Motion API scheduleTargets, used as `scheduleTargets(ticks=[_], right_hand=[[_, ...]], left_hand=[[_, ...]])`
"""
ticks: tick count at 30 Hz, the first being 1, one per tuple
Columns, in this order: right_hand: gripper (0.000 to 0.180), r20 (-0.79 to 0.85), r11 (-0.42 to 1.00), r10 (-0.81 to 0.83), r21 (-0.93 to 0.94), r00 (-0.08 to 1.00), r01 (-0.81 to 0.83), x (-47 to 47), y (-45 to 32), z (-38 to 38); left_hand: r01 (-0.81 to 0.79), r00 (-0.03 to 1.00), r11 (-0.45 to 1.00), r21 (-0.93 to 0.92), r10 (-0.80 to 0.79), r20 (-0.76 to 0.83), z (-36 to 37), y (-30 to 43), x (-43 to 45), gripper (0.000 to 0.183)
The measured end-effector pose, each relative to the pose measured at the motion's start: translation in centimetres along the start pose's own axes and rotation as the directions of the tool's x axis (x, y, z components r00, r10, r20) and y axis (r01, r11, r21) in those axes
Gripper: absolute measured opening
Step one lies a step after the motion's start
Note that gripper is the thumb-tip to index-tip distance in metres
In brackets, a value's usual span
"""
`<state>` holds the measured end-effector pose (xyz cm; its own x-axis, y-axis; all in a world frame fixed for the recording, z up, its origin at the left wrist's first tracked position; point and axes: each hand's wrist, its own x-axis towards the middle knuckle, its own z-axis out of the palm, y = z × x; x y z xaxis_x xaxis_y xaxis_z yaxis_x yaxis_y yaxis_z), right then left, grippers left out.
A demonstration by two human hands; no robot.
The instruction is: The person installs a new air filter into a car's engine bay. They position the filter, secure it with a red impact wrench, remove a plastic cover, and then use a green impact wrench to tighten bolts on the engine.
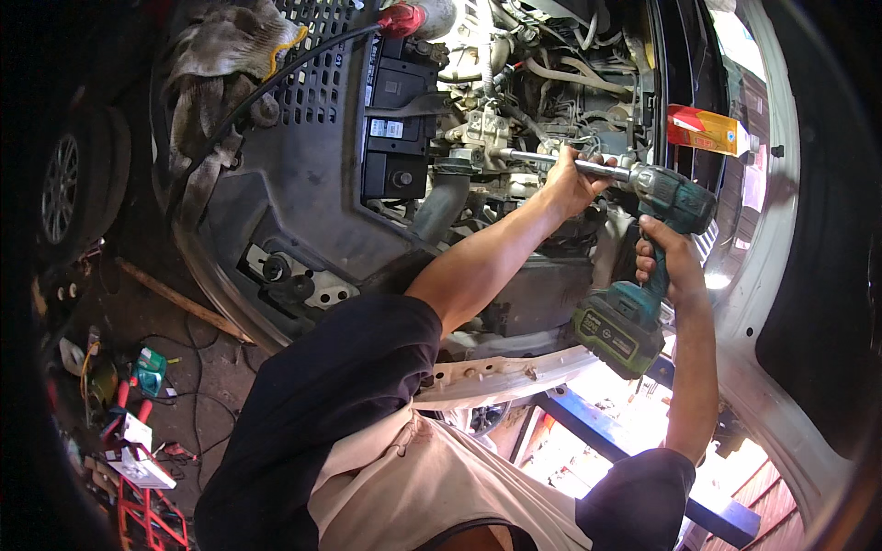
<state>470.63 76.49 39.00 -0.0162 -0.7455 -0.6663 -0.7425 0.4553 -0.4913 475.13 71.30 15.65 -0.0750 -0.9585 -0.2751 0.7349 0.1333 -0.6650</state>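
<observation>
My right hand (679,265) grips the handle of a teal cordless impact wrench (672,200) with a green-and-black battery (617,330) at its base. A long chrome extension bar (599,169) runs left from the wrench's nose into the engine bay. Around this bar my left hand (575,189) is closed, its fingers near the wrench end. The bar's far end reaches a pale metal housing (488,129) on the engine; whether it sits on a fastener I cannot tell. Below that end, a black rubber hose (444,203) curves down beneath a clamp.
A black car battery (396,127) stands left of the engine. Soiled work gloves (220,48) lie on the plastic cover (303,186), crossed by a black cable (289,69). A red-and-yellow bottle (710,131) lies near the windscreen. Tools and a red stand (148,513) occupy the floor.
</observation>
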Motion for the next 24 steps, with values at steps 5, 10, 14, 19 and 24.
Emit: scheduleTargets(ticks=[5,10,14,19,24], right_hand=[[0.02,0.022,0.996,-0.062,-0.058,0.998,0.063,-1.1,-0.5,0.0],[0.022,0.032,0.997,-0.065,-0.038,0.997,0.066,-1.0,-0.2,0.0],[0.023,0.065,0.995,-0.095,-0.036,0.993,0.097,-1.5,0.4,-0.3],[0.027,0.053,0.989,-0.14,-0.037,0.989,0.142,-1.7,0.8,-0.3],[0.032,0.094,0.982,-0.19,0.038,0.977,0.187,-1.6,1.6,-1.4]], left_hand=[[0.03,1.0,0.998,0.048,-0.029,-0.012,0.7,0.2,-0.6,0.032],[-0.055,0.982,0.988,0.142,0.079,-0.17,1.1,0.8,-1.0,0.046],[0.062,0.94,0.845,0.531,0.128,-0.315,0.6,1.7,-2.6,0.051],[0.261,0.87,0.044,0.964,0.422,-0.255,0.2,4.9,-3.1,0.06],[0.342,0.816,-0.716,0.609,0.547,0.185,2.2,7.6,-2.9,0.033]])
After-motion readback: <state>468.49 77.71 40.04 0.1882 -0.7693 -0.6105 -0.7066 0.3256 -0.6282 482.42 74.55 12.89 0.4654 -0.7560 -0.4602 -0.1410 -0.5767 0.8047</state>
